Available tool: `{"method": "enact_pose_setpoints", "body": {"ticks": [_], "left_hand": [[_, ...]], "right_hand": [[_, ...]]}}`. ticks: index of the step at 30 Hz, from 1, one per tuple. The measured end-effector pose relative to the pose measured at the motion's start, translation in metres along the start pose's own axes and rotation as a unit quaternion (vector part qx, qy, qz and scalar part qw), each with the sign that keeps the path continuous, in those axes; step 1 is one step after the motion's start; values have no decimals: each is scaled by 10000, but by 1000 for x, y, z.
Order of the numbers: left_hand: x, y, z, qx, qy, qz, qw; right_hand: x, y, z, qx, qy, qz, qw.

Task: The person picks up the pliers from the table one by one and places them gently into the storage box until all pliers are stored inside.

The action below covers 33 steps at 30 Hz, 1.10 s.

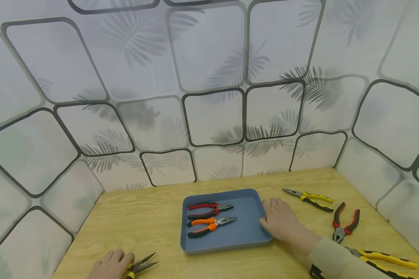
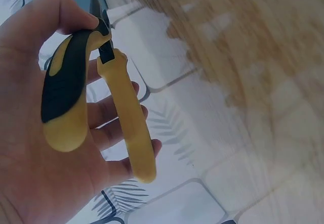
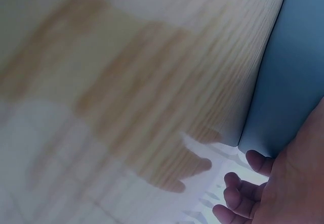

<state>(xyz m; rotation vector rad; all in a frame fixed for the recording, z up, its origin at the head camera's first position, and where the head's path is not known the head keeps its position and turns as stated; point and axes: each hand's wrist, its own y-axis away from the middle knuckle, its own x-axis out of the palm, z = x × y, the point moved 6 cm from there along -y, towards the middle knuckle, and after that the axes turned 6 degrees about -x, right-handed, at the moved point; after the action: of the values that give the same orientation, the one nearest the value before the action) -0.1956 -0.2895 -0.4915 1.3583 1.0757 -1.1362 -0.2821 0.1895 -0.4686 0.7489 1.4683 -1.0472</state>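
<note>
In my left hand [image 1: 111, 265] is a pair of needle-nose pliers [image 2: 132, 128] with yellow and black handles. The left wrist view shows my thumb over one handle and fingers behind the other; handles and tips are spread apart. My right hand [image 1: 281, 220] is at the right side of a blue tray [image 1: 227, 245], its thumb over the rim and its other fingers outside, beside the tray wall [image 3: 281, 82]. Inside the tray, on its left half, lie red-and-black pliers [image 1: 209, 210] and, nearer me, orange-and-black needle-nose pliers [image 1: 209, 225]. Both point right.
Right of the tray on the wooden table [image 1: 139, 217] lie yellow-and-black needle-nose pliers [image 1: 309, 198], red-and-black pliers [image 1: 343, 224] and larger yellow-handled pliers [image 1: 384, 257], partly behind my right sleeve [image 1: 338, 255]. Patterned walls [image 1: 216, 116] enclose the back and sides.
</note>
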Motion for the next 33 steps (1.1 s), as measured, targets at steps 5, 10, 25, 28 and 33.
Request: {"method": "enact_pose_setpoints", "body": {"ticks": [5, 10, 25, 28, 33], "left_hand": [[-8, 4, -6, 435, -211, -469, 9977], [-13, 5, -13, 707, -190, -571, 9957], [-29, 0, -31, 726, -60, -314, 9969], [-29, -5, -33, 725, 95, -162, 9972], [-29, -7, -41, 1028, 67, -164, 9945]], "right_hand": [[0, 1, 0, 31, 34, 66, 10000], [0, 2, 0, 20, 15, 63, 10000], [-3, 2, 0, -20, -2, -68, 10000], [-1, 1, -2, -45, 27, -161, 9999], [1, 1, -2, -36, -8, -92, 10000]]}}
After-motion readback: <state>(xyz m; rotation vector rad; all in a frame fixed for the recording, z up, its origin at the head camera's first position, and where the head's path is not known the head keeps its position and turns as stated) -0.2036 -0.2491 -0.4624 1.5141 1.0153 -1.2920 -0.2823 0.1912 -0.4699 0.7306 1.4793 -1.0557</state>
